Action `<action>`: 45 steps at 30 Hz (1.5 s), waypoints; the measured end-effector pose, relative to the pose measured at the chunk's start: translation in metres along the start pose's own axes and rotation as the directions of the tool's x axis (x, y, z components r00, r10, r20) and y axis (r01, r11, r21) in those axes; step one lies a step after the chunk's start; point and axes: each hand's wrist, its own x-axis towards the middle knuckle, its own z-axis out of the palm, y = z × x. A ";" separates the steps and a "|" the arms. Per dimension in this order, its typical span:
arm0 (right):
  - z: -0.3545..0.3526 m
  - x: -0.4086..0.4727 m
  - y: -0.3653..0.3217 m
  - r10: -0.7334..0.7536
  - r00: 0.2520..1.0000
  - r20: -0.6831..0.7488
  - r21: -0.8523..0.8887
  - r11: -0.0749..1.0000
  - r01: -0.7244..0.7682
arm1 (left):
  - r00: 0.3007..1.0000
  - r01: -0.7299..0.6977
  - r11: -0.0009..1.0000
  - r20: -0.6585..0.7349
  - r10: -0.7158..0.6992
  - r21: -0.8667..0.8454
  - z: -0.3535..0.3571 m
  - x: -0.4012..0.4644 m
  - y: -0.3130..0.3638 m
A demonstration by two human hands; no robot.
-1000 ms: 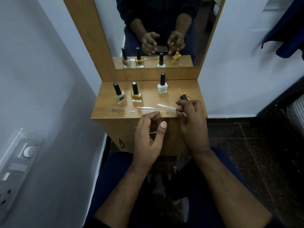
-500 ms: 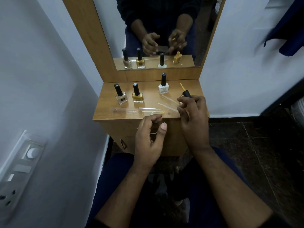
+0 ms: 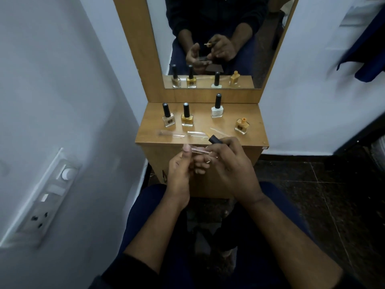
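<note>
My right hand (image 3: 231, 165) pinches a black nail-polish brush cap (image 3: 215, 140), pointing up and to the left over the shelf's front edge. Just left of it, my left hand (image 3: 179, 174) holds a clear plastic nail strip (image 3: 199, 151) between thumb and fingers. The two hands meet at that strip. An open yellow polish bottle (image 3: 241, 126) stands uncapped on the right of the wooden shelf (image 3: 150, 134). The brush tip is hidden from here; the mirror shows it yellow.
Three capped bottles stand on the shelf: beige (image 3: 168, 118), gold (image 3: 187, 118), white (image 3: 216, 108). Clear strips (image 3: 181, 134) lie near the front edge. A mirror (image 3: 270, 38) rises behind. A switch panel (image 3: 48, 195) is on the left wall, dark cloth (image 3: 366, 59) hangs right.
My right hand drew the brush back from the yellow bottle toward my left hand, uncovering the bottle. My left hand lifted the clear strip up to meet it.
</note>
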 end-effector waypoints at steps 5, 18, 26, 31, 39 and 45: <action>-0.003 -0.012 -0.015 -0.003 0.999 0.045 0.009 1.000 0.003 | 0.999 0.018 1.000 -0.050 -0.019 -0.024 -0.016 -0.011 0.006; -0.007 -0.031 -0.046 -0.098 0.995 0.035 -0.059 0.993 0.100 | 0.977 0.198 0.978 0.073 -0.203 0.062 -0.014 -0.044 0.010; -0.013 -0.039 -0.041 -0.064 0.997 0.052 -0.079 0.995 0.068 | 0.992 0.123 0.992 -0.007 -0.123 0.016 -0.010 -0.045 0.008; -0.021 -0.039 -0.039 0.121 0.980 -0.160 0.042 0.992 -0.115 | 0.992 0.097 0.995 -0.076 -0.097 0.003 -0.009 -0.043 0.013; -0.029 -0.054 -0.070 0.563 0.796 -0.221 0.645 0.697 -0.314 | 0.974 0.089 0.985 -0.196 -0.117 -0.150 0.005 -0.060 0.023; -0.027 -0.053 -0.042 0.545 0.827 -0.137 0.617 0.700 -0.360 | 0.976 0.116 0.993 -0.181 -0.118 -0.026 -0.009 -0.060 0.006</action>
